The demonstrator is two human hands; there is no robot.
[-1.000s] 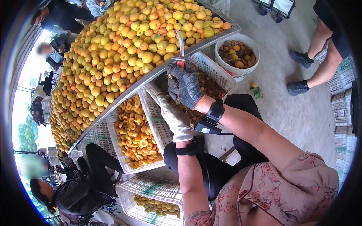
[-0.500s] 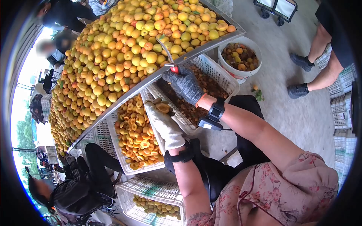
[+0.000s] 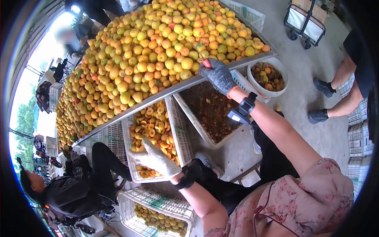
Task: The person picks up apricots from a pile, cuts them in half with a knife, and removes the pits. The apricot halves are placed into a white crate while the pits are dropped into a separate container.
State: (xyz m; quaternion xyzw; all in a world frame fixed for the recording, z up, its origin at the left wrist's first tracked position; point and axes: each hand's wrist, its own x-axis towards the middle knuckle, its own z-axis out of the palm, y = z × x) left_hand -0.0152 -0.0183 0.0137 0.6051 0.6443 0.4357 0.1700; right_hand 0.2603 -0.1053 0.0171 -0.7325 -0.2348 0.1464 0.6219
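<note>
My right hand, in a grey knit glove, is closed around the red handle of a knife at the metal edge of the table. Its blade is hard to make out against the fruit. My left hand, in a white glove, is over a white crate of halved apricots. Its fingers look spread, slightly smeared by motion, with no fruit visible in them. Beyond both hands rises a large heap of whole apricots on the metal-edged table.
Below my right hand stands a crate of dark pits and scraps, beside a white bucket of fruit. A lower crate holds greenish fruit. One person sits at left; another person's legs are at right, near a cart.
My left hand has moved down from beside the knife hand to the halved-apricot crate, letting go of the apricot half it held. My right hand still grips the knife. The view has shifted.
</note>
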